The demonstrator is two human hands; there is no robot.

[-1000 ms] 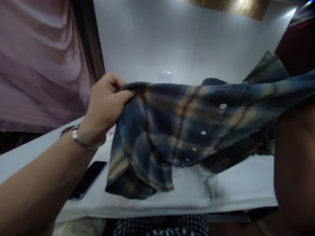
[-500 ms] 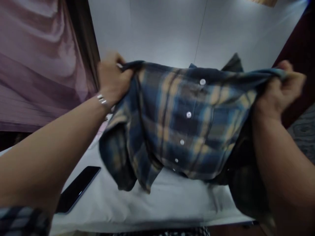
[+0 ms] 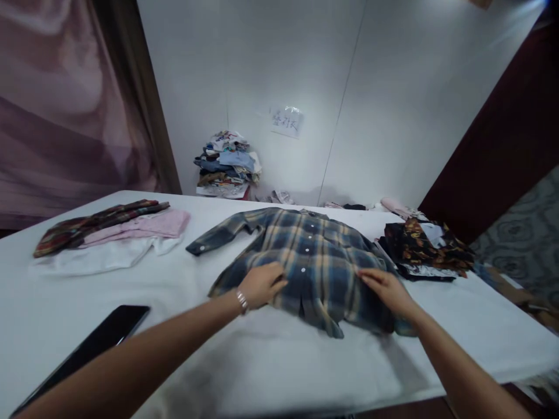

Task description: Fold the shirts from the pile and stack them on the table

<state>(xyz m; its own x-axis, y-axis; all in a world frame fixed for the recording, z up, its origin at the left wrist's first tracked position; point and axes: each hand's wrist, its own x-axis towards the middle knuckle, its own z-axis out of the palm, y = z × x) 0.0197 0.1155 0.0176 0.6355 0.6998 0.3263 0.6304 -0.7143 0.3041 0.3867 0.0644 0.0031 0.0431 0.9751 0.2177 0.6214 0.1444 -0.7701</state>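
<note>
Change: half a second ago both hands held the shirt (image 3: 312, 262) up in the air by its top edge; now it lies spread on the table (image 3: 262, 372), button side up, and the hands have come down onto it.
Shirt: blue and tan plaid, near the middle of the table, collar toward the far edge, hem toward the near edge; one sleeve stretches out toward the left end.
Left hand (image 3: 261, 285): lies palm down on the shirt's lower left part, fingers loosely curled against the cloth; whether it pinches a fold cannot be told.
Right hand (image 3: 384, 289): rests flat on the lower right part, fingers stretched out and open, pressing the cloth, nothing clasped.
Phone (image 3: 82, 352): dark, face up near the near left corner, well apart from the shirt.
Folded pile (image 3: 109, 233): plaid, pink and white clothes toward the left end, just beyond the sleeve's cuff.
Dark clothes (image 3: 423, 247): patterned heap toward the right end, just beside the shirt's right shoulder.
Heap (image 3: 227, 163): mixed clothes beyond the far edge, against the wall.
Sign (image 3: 286, 120): paper on the wall, writing too small to read.
</note>
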